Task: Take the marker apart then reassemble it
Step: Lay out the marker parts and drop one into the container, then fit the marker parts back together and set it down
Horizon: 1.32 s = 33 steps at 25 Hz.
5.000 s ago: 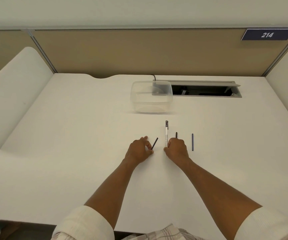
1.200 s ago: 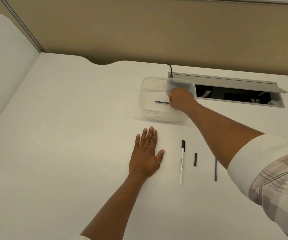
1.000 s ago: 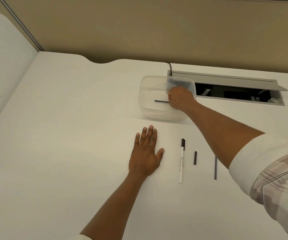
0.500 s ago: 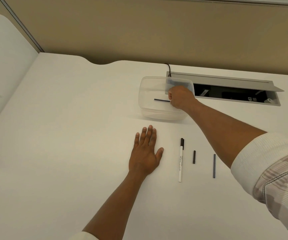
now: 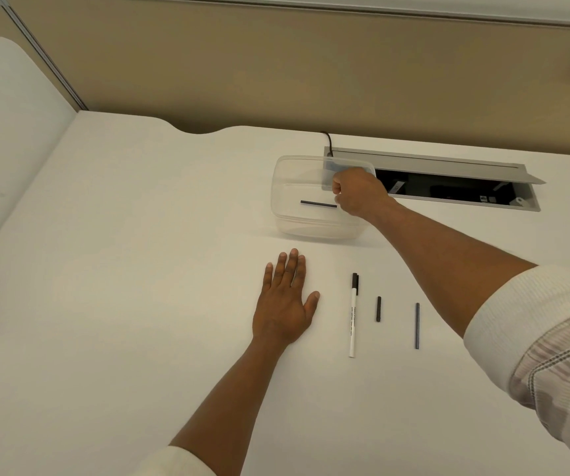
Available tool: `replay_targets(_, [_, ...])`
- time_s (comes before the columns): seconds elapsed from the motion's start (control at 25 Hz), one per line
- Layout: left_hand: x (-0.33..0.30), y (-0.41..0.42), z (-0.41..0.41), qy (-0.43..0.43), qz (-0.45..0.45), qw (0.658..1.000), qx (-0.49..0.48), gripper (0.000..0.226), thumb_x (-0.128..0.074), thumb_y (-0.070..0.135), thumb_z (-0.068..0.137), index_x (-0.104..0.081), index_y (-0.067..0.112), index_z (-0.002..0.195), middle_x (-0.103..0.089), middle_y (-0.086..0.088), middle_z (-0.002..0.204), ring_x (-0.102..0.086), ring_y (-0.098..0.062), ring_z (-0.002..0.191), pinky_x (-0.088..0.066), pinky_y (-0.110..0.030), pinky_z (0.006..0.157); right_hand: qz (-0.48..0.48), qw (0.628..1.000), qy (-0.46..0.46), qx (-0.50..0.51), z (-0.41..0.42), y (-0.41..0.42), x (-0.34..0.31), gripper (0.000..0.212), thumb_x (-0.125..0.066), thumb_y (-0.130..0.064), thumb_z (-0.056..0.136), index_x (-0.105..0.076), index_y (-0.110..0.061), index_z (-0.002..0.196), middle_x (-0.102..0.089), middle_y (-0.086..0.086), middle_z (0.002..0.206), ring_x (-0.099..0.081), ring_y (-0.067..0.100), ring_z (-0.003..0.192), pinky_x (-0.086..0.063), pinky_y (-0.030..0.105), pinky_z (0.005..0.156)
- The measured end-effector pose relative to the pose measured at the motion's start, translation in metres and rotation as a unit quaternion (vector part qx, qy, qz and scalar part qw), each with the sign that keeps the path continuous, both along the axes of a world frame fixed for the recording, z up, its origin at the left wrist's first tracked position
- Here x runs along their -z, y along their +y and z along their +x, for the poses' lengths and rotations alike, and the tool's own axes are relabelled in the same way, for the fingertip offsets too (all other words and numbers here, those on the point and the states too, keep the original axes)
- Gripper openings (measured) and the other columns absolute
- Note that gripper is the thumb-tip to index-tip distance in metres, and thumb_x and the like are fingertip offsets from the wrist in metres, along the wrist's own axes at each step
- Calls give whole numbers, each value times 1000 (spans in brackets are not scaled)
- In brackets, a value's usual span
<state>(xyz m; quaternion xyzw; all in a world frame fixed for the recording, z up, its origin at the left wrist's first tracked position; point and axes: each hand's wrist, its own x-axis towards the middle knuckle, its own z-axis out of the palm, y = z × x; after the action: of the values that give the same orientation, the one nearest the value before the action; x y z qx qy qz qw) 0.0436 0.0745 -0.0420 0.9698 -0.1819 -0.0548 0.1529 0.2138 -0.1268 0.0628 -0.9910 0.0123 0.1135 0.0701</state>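
Note:
The white marker barrel [image 5: 352, 321] with a black end lies on the desk. To its right lie a short black piece [image 5: 378, 309] and a thin grey-blue rod [image 5: 417, 326]. My right hand [image 5: 359, 194] reaches into the clear plastic container [image 5: 283, 221], fingers curled. Its fingertips meet the right end of a thin dark rod [image 5: 317, 204] that lies across the container's inside. My left hand [image 5: 285, 307] rests flat on the desk, fingers spread, left of the marker barrel and holding nothing.
Behind the container a grey cable hatch [image 5: 448, 187] stands open in the white desk [image 5: 139, 269], with a black cable [image 5: 328, 140] leading into it. A beige partition wall runs along the back, and a white side panel [image 5: 8, 132] stands at the left.
Five seconds ago both hands were by the parts and the dark rod lay beside my left hand. Now that rod is in the container at my right fingertips, and my left hand lies flat.

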Motion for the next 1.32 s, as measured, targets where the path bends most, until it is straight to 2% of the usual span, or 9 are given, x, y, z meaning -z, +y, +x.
replay_targets(0.2, [-1,0,-1,3,11,1000,2,71,-26,51,99,1,17,155,8,0,164,13,-16,150,2,-41,123,37,993,-114,-22,-23,-5,-17,12,-52,-8,91,-64,-9,94,-61,11,102,-58,32,95,-43,35,66])
replay_targets(0.36, [-3,1,-6,0,13,1000,-8,70,-23,51,99,0,16,155,8,0,163,13,-15,150,5,-38,123,66,979,-190,-30,-52,-19,-37,18,-44,-7,91,-62,-10,92,-59,8,97,-53,28,96,-51,41,67])
replay_targets(0.52, [-3,-2,-23,5,8,1000,-29,73,-12,54,94,0,15,155,6,-1,164,12,-15,150,6,-37,123,91,967,-236,-12,-89,-38,-50,18,-43,-9,91,-60,-12,97,-60,5,100,-51,26,97,-49,39,70])
replay_targets(0.84, [-6,-5,-68,16,1,999,-36,78,-6,56,90,3,13,154,9,-2,163,13,-16,150,5,-39,123,130,970,-189,80,-187,-72,-8,21,-52,-18,95,-60,-16,114,-61,-1,114,-55,20,105,-42,29,80])
replay_targets(1.0, [-6,-6,-84,14,4,999,-31,78,-6,55,90,3,12,154,9,-2,163,13,-16,150,5,-38,123,150,967,-165,124,-238,-77,22,25,-53,-20,94,-58,-15,118,-60,1,117,-54,23,109,-48,37,87])
replay_targets(1.2, [-5,-10,-94,20,6,999,-29,78,-5,54,89,2,10,154,8,-4,163,11,-16,150,5,-37,123,156,957,-133,203,-284,-81,52,30,-51,-23,93,-52,-15,122,-56,4,120,-51,26,113,-46,38,87])
replay_targets(1.32, [-8,-12,-100,27,4,999,-28,77,-8,53,91,0,9,154,6,-5,163,10,-16,150,5,-36,123,174,955,-108,216,-304,-83,67,31,-53,-23,92,-50,-13,121,-55,6,120,-53,27,113,-48,40,88])
